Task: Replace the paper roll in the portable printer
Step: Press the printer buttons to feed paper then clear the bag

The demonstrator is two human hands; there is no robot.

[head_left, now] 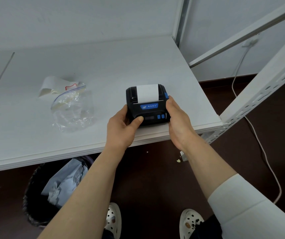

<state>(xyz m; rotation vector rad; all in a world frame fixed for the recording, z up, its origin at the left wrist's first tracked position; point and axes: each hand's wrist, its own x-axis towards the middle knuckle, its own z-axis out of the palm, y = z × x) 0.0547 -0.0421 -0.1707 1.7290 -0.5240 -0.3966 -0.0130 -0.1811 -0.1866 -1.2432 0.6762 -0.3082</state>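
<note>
Centrally, we see the left hand [121, 128] and right hand [178, 118] curled round the black portable printer [147, 107], white paper [147, 93] emerging from it on the table [103, 66].

Both bare forearms reached forward and drew close together. The left hand [121, 129] gripped the printer [146, 109] at its left side, with the thumb laid across the near top edge and the fingers wrapped round the side. The right hand [178, 121] clasped the right side, its fingers running along it toward the far corner.
</note>
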